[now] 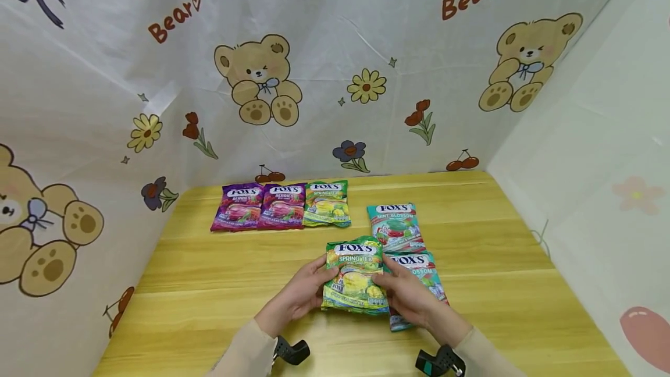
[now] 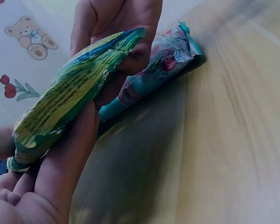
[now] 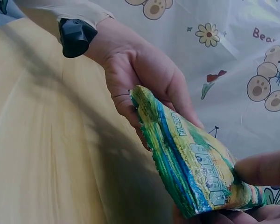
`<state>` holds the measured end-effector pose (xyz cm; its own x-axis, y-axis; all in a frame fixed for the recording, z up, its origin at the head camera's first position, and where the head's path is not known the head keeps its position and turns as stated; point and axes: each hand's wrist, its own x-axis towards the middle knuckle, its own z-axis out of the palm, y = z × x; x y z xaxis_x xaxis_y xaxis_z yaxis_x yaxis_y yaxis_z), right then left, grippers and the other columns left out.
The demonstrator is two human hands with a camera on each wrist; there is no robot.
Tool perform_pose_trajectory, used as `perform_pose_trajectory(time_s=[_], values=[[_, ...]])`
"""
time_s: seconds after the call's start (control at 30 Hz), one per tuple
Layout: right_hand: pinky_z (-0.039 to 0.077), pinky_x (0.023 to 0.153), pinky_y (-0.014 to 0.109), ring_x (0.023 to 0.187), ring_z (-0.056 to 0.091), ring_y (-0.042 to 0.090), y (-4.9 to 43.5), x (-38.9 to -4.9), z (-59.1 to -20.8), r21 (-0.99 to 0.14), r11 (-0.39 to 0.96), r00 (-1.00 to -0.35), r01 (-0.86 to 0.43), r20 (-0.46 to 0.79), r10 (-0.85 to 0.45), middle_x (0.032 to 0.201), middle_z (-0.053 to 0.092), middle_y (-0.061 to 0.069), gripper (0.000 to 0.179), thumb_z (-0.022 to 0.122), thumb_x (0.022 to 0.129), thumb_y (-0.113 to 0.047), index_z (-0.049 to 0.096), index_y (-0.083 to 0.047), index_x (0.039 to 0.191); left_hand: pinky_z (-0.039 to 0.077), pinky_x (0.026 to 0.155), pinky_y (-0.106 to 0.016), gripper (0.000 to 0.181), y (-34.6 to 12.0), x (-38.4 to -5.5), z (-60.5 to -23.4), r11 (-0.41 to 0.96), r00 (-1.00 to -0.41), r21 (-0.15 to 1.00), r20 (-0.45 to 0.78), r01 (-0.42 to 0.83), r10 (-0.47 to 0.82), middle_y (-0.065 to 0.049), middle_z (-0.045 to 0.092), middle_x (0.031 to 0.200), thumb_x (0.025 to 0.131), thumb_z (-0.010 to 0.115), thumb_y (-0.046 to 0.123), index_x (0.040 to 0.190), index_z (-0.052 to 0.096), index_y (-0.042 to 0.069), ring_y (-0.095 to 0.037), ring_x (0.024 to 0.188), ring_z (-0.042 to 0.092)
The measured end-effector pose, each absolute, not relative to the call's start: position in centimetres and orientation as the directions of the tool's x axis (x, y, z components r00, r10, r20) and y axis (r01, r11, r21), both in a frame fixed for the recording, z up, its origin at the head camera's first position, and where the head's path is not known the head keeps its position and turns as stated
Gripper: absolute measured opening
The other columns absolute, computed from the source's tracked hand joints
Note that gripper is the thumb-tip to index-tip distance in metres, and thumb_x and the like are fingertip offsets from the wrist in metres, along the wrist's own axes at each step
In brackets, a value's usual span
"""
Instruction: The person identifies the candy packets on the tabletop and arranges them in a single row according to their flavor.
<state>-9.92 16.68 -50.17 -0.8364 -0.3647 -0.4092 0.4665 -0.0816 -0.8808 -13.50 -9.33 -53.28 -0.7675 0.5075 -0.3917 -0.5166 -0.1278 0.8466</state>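
Both hands hold a green and yellow candy bag marked Spring Tea upright, its front toward the head camera. My left hand grips its left side, thumb on the front and fingers behind. On the other side, my right hand pinches the right edge the same way. In the left wrist view the bag appears from below, tilted above the table. Behind the right hand lies a teal Mint Blossom bag, partly covered by that hand and the held bag. Another Mint Blossom bag lies just beyond it.
Along the table's back edge, two purple Berries bags and a Spring Tea bag lie side by side. The wooden table meets white cloth walls printed with bears and flowers at the back and sides.
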Motion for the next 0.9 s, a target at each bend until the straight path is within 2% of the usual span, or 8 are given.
perform_pose_trajectory(time_s=[0.1,0.23,0.4,0.53,0.67,0.73,0.83,0.9], values=[[0.050,0.111,0.040,0.132,0.054,0.021,16.8,-10.5,-50.3,-0.871,-0.122,-0.828,0.476,-0.397,-0.396,0.162,0.031,0.029,0.091,0.052,0.108,-0.021,-0.019,-0.013,0.163,0.064,0.083,-0.044,0.061,-8.9,-13.9,-53.4,-0.156,-0.774,0.843,-0.378,-0.514,0.508,-0.010,0.071,0.125,0.109,0.054,0.027,0.164,0.028,0.025,-0.021,0.102,0.074],[0.058,0.101,0.038,0.122,0.064,0.020,16.9,-11.4,-50.3,-0.848,-0.186,-0.823,0.496,-0.391,-0.413,0.165,0.024,0.030,0.094,0.054,0.107,-0.015,-0.021,-0.021,0.163,0.064,0.085,-0.045,0.058,-8.5,-14.7,-53.3,-0.177,-0.779,0.842,-0.364,-0.509,0.510,-0.010,0.070,0.128,0.109,0.053,0.025,0.163,0.031,0.026,-0.022,0.105,0.073],[0.059,0.098,0.039,0.120,0.067,0.024,17.1,-12.9,-50.1,-0.851,-0.183,-0.834,0.493,-0.402,-0.378,0.162,0.030,0.030,0.098,0.059,0.104,-0.010,-0.018,-0.023,0.164,0.065,0.082,-0.042,0.059,-7.9,-16.2,-52.9,-0.161,-0.786,0.857,-0.355,-0.490,0.505,-0.009,0.071,0.123,0.109,0.053,0.026,0.163,0.030,0.026,-0.020,0.100,0.074],[0.059,0.099,0.036,0.123,0.065,0.025,17.3,-14.2,-50.1,-0.857,-0.180,-0.850,0.484,-0.410,-0.331,0.167,0.018,0.031,0.098,0.059,0.104,-0.006,-0.016,-0.022,0.165,0.065,0.077,-0.040,0.060,-7.2,-17.8,-52.7,-0.150,-0.797,0.864,-0.359,-0.480,0.486,-0.007,0.073,0.117,0.109,0.054,0.026,0.163,0.030,0.024,-0.019,0.093,0.075],[0.059,0.098,0.034,0.122,0.064,0.024,17.5,-16.1,-50.3,-0.849,-0.208,-0.857,0.485,-0.415,-0.305,0.169,0.014,0.027,0.097,0.057,0.103,-0.003,-0.013,-0.023,0.166,0.061,0.065,-0.028,0.064,-6.4,-19.7,-52.9,-0.125,-0.820,0.869,-0.391,-0.478,0.419,-0.002,0.074,0.105,0.106,0.060,0.028,0.163,0.032,0.019,-0.009,0.074,0.069],[0.060,0.096,0.032,0.128,0.060,0.029,17.7,-17.0,-50.4,-0.849,-0.211,-0.859,0.484,-0.415,-0.299,0.171,0.009,0.024,0.096,0.056,0.103,-0.001,-0.012,-0.024,0.166,0.053,0.058,-0.023,0.067,-6.1,-20.6,-53.0,-0.106,-0.831,0.872,-0.410,-0.479,0.376,-0.003,0.073,0.106,0.104,0.062,0.029,0.163,0.032,0.015,-0.005,0.063,0.058],[0.059,0.090,0.026,0.145,0.042,0.037,18.1,-18.3,-50.6,-0.871,-0.160,-0.869,0.465,-0.415,-0.269,0.172,-0.007,0.022,0.095,0.057,0.103,-0.002,-0.010,-0.023,0.166,0.041,0.054,-0.022,0.070,-5.6,-21.9,-53.0,-0.092,-0.841,0.872,-0.429,-0.481,0.329,-0.007,0.067,0.129,0.104,0.063,0.030,0.163,0.031,0.011,-0.005,0.055,0.040],[0.058,0.089,0.025,0.149,0.033,0.041,18.3,-19.0,-50.7,-0.878,-0.134,-0.872,0.459,-0.417,-0.257,0.171,-0.014,0.022,0.094,0.057,0.103,-0.003,-0.010,-0.023,0.166,0.042,0.055,-0.023,0.070,-5.4,-22.6,-52.9,-0.094,-0.843,0.869,-0.436,-0.485,0.316,-0.012,0.060,0.141,0.106,0.061,0.031,0.163,0.028,0.009,-0.006,0.056,0.042]])
